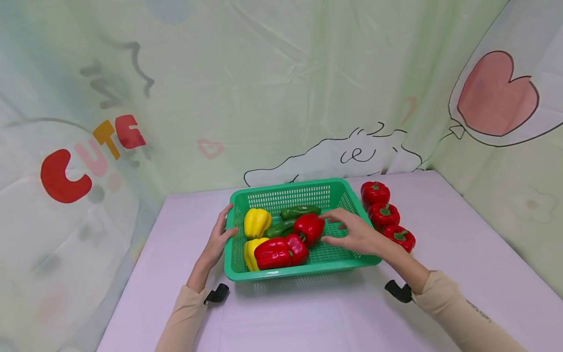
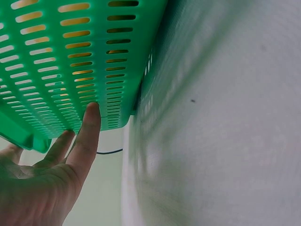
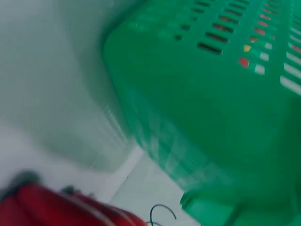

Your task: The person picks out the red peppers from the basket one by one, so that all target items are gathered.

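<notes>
A green plastic basket (image 1: 303,272) stands on the table. Its left rim is held by my left hand (image 1: 218,239), thumb over the edge; in the left wrist view, fingers of that hand (image 2: 51,188) lie against the slotted outer wall. My right hand (image 1: 354,233) reaches over the basket's right side, thumb and fingers spread around a gap. Its fingertips are right beside a red bell pepper (image 1: 310,229). Two more red bell peppers (image 1: 272,253) lie at the front, partly covering a yellow bell pepper (image 1: 249,255). The right hand is out of sight in the right wrist view.
Another yellow bell pepper (image 1: 257,223) and two green cucumbers (image 1: 300,212) share the basket. Outside it on the right, three red bell peppers (image 1: 384,215) line up close to the wall. A printed curtain (image 1: 281,88) rises behind the pale table (image 1: 281,318).
</notes>
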A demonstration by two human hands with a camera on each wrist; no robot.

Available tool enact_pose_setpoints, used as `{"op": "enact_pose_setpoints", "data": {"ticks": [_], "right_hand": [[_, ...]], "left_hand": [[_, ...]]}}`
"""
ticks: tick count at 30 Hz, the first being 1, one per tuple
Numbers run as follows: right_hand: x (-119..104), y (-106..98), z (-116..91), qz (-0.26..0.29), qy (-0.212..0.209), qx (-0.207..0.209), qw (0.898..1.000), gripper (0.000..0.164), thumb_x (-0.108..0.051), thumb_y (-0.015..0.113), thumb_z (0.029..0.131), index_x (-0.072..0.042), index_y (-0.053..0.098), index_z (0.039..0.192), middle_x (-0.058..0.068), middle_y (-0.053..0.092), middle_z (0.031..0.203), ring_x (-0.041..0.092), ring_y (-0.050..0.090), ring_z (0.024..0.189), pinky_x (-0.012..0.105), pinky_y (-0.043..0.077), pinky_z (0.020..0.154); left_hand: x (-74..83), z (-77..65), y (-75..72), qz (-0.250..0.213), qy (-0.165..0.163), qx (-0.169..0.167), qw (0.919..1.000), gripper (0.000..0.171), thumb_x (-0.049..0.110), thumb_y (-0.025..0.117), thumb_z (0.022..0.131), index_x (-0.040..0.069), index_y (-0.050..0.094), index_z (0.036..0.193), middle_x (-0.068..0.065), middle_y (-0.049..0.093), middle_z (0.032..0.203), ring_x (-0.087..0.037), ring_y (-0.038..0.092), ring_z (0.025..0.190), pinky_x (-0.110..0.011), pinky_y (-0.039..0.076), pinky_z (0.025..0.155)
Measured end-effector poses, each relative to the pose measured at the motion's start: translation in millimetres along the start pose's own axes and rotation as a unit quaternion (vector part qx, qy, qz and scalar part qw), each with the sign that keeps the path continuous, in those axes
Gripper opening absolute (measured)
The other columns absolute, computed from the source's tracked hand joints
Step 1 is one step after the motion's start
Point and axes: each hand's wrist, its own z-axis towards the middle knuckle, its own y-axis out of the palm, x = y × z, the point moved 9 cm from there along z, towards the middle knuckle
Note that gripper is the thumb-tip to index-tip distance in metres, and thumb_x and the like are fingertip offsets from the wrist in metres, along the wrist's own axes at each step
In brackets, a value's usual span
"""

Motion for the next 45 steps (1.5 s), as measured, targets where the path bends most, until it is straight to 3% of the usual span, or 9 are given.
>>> {"op": "enact_pose_setpoints", "data": {"ticks": [5,11,16,21,28,33,37,45], "right_hand": [[-2.6,16.7,8.2,-0.019,-0.005,-0.01,1.0,0.057,-0.023,0.078,0.084,-0.001,0.057,0.132,0.015,0.057,0.128,0.033,0.055,0.114,0.046,0.054,0.088],[-0.2,33.0,17.5,-0.042,0.018,-0.023,0.999,0.065,-0.025,0.079,0.083,-0.002,0.053,0.138,0.017,0.052,0.132,0.035,0.052,0.118,0.049,0.053,0.088],[0.0,36.0,23.0,-0.059,0.029,-0.021,0.998,0.068,-0.021,0.08,0.081,-0.001,0.051,0.139,0.02,0.048,0.137,0.036,0.05,0.121,0.05,0.053,0.088],[4.0,40.2,25.8,-0.087,0.036,-0.033,0.995,0.071,-0.016,0.083,0.078,-0.001,0.05,0.14,0.022,0.046,0.137,0.037,0.047,0.121,0.051,0.053,0.087],[12.2,45.0,28.6,-0.141,0.053,-0.041,0.988,0.087,-0.015,0.085,0.076,-0.005,0.038,0.149,0.023,0.042,0.142,0.039,0.042,0.126,0.055,0.053,0.082],[11.5,46.6,29.6,-0.172,0.055,-0.034,0.983,0.095,-0.016,0.086,0.076,-0.008,0.032,0.153,0.022,0.043,0.137,0.036,0.046,0.119,0.044,0.055,0.069],[13.7,45.4,29.4,-0.196,0.066,-0.02,0.978,0.092,-0.014,0.085,0.076,-0.012,0.036,0.153,0.019,0.045,0.123,0.033,0.047,0.11,0.033,0.05,0.058],[19.4,39.2,26.0,-0.241,0.092,0.0,0.966,0.077,-0.001,0.081,0.075,-0.007,0.046,0.143,0.028,0.042,0.126,0.041,0.05,0.108,0.039,0.052,0.055]], "left_hand": [[0.9,-1.0,-1.3,-0.002,-0.004,0.002,1.0,0.068,0.015,0.05,0.098,0.024,0.019,0.158,-0.02,0.033,0.154,-0.041,0.045,0.128,-0.049,0.044,0.098],[-0.4,-0.3,-1.9,0.004,-0.001,0.002,1.0,0.068,0.016,0.049,0.099,0.019,0.017,0.158,-0.024,0.033,0.153,-0.042,0.046,0.126,-0.045,0.049,0.094],[0.0,0.6,-0.5,0.002,-0.001,0.002,1.0,0.068,0.018,0.05,0.099,0.019,0.018,0.158,-0.023,0.032,0.154,-0.042,0.046,0.126,-0.043,0.05,0.093],[1.6,1.6,1.6,-0.001,0.002,-0.001,1.0,0.067,0.018,0.05,0.099,0.02,0.018,0.158,-0.022,0.031,0.155,-0.042,0.044,0.13,-0.05,0.046,0.097],[1.1,1.6,0.8,0.0,-0.004,-0.001,1.0,0.068,0.015,0.05,0.099,0.019,0.016,0.159,-0.021,0.031,0.155,-0.041,0.044,0.13,-0.048,0.046,0.098],[1.1,1.3,-0.5,0.003,-0.008,-0.004,1.0,0.067,0.008,0.047,0.1,0.013,0.013,0.159,-0.027,0.029,0.154,-0.045,0.043,0.129,-0.049,0.045,0.098],[1.0,1.0,0.0,0.004,-0.001,-0.005,1.0,0.067,0.01,0.047,0.1,0.018,0.016,0.159,-0.023,0.03,0.155,-0.042,0.041,0.132,-0.051,0.041,0.101],[-0.3,0.0,-0.7,-0.001,0.01,-0.002,0.9999,0.068,0.016,0.05,0.099,0.021,0.018,0.158,-0.021,0.032,0.155,-0.041,0.043,0.13,-0.051,0.042,0.1]]}}
